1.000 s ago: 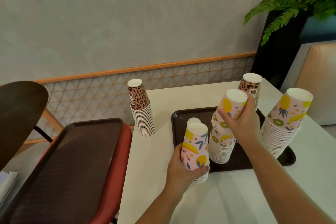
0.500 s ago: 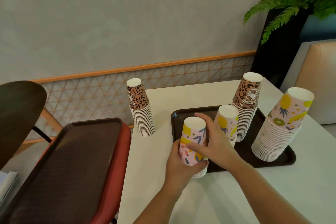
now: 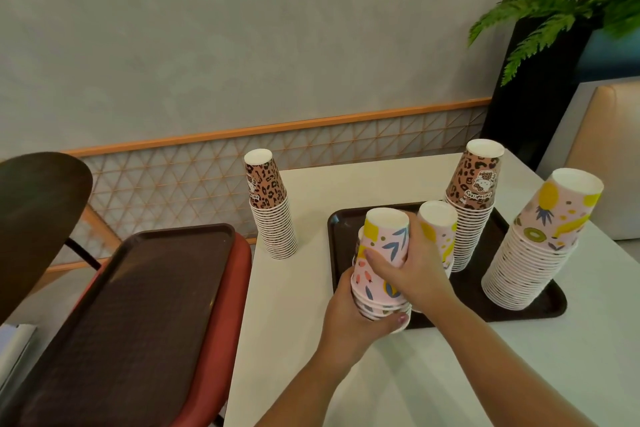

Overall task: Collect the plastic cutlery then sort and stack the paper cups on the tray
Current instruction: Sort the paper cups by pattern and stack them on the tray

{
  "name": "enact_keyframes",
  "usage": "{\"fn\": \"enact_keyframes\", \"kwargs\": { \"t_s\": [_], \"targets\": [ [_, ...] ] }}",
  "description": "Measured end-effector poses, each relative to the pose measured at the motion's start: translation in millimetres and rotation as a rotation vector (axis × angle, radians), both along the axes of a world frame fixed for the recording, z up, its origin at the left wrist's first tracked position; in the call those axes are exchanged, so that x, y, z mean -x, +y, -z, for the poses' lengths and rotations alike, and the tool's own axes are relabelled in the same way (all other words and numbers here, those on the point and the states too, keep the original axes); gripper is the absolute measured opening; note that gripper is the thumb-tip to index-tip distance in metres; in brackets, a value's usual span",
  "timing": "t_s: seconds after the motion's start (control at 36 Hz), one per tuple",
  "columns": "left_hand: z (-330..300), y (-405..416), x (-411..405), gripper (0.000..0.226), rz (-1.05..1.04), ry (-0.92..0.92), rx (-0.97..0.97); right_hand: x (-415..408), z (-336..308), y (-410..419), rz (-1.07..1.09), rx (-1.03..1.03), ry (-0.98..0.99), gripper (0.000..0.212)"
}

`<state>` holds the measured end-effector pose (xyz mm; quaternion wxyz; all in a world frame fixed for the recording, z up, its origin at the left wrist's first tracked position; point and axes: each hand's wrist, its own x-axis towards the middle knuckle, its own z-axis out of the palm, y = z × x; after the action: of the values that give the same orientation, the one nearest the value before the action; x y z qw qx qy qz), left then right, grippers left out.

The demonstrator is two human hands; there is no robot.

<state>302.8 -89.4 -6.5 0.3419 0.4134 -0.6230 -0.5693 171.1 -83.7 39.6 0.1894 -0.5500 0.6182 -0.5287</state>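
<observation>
White counter [image 3: 304, 340] against a grey wall; brown tray [image 3: 540, 308] carries three upside-down cup stacks, a fourth leopard stack [image 3: 272, 215] stands off-tray. Left hand [image 3: 349, 319] fingers closed around the base of the leaf-print stack [image 3: 377, 274] at the tray's near-left corner. Right hand [image 3: 412, 270] fingers wrapped on its top cup [image 3: 388, 236]. No cutlery visible. Judgement: press top cup down squarely, keeping the base braced, so rims nest evenly.

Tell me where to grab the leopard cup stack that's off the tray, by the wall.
Probably grip the leopard stack low, around its ribbed band of rims, coming from the near side over bare table. It stands upside down and tapers upward, so a grip on the top cup alone would likely lift just that one.
</observation>
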Motion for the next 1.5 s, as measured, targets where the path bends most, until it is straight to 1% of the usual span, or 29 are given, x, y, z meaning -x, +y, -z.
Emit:
{"fn": "enact_keyframes", "kwargs": {
  "t_s": [0.19, 0.25, 0.31, 0.33, 0.39, 0.47, 0.53, 0.64, 0.75, 0.89, 0.94, 1.03, 1.08, 1.17, 1.22, 1.28, 1.33, 1.39, 1.5],
  "targets": [
    [3.3, 3.0, -0.9, 0.082, 0.025, -0.02, -0.021, 8.8, -16.0, -2.6, 0.045, 0.046, -0.054, 0.045],
    [4.8, 4.0, -1.4, 0.084, 0.024, -0.04, -0.024, 14.0, -25.9, -2.0, 0.07, 0.085, -0.058, 0.043],
    [6.1, 3.6, -2.1, 0.08, 0.024, -0.062, -0.018, 19.3, -38.3, -1.0, 0.115, 0.16, -0.072, 0.042],
    [6.5, 2.7, -2.5, 0.079, 0.02, -0.067, -0.015, 21.6, -45.1, -0.6, 0.144, 0.2, -0.087, 0.045],
    [5.8, 1.3, -2.8, 0.079, 0.006, -0.075, -0.011, 28.5, -57.3, -1.3, 0.216, 0.297, -0.116, 0.057],
    [3.3, 0.7, -2.4, 0.079, -0.01, -0.075, -0.025, 40.0, -70.3, -4.4, 0.333, 0.391, -0.086, 0.074],
    [1.4, 1.0, -1.9, 0.078, -0.021, -0.075, -0.024, 47.8, -73.1, -6.6, 0.381, 0.402, -0.048, 0.074],
    [1.1, 0.3, -1.8, 0.077, -0.039, -0.069, -0.021, 58.7, -60.0, -10.5, 0.423, 0.323, -0.004, 0.067],
    [0.9, 0.4, -2.3, 0.08, -0.046, -0.068, -0.02, 59.2, -33.2, -11.3, 0.421, 0.207, -0.033, 0.073],
    [2.4, 1.2, -3.5, 0.08, -0.048, -0.055, -0.01, 55.5, -12.2, -8.1, 0.357, 0.078, -0.056, 0.071],
    [2.7, 0.9, -3.3, 0.082, -0.05, -0.054, -0.007, 54.0, -8.9, -6.5, 0.364, 0.075, -0.036, 0.076],
    [2.4, 0.7, -3.2, 0.081, -0.055, -0.049, -0.001, 44.6, -13.5, -1.9, 0.413, 0.156, 0.056, 0.081],
    [1.8, 0.2, -3.3, 0.082, -0.058, -0.042, 0.012, 33.6, -19.5, 2.5, 0.357, 0.216, 0.078, 0.079],
    [0.8, -1.0, -2.7, 0.08, -0.064, -0.013, 0.014, 13.9, -21.2, 9.0, 0.176, 0.203, 0.065, 0.081],
    [-1.7, -1.2, -1.7, 0.081, -0.065, 0.01, 0.009, 2.0, -16.5, 10.4, 0.059, 0.13, 0.019, 0.087],
    [-4.5, -1.0, -1.4, 0.079, -0.069, 0.027, 0.014, -7.9, -12.5, 10.1, -0.014, 0.028, -0.033, 0.094],
    [-5.9, -1.1, -1.6, 0.072, -0.075, 0.031, 0.036, -14.3, -8.3, 9.2, -0.039, -0.051, -0.015, 0.098],
    [-8.1, -1.4, -1.6, 0.071, -0.085, 0.02, 0.061, -18.1, -4.7, 8.0, -0.052, -0.101, -0.006, 0.095],
    [-13.1, -0.4, -1.0, 0.086, -0.066, 0.017, 0.052, -20.4, -3.4, 5.7, -0.012, -0.099, -0.016, 0.079]
  ]
}}
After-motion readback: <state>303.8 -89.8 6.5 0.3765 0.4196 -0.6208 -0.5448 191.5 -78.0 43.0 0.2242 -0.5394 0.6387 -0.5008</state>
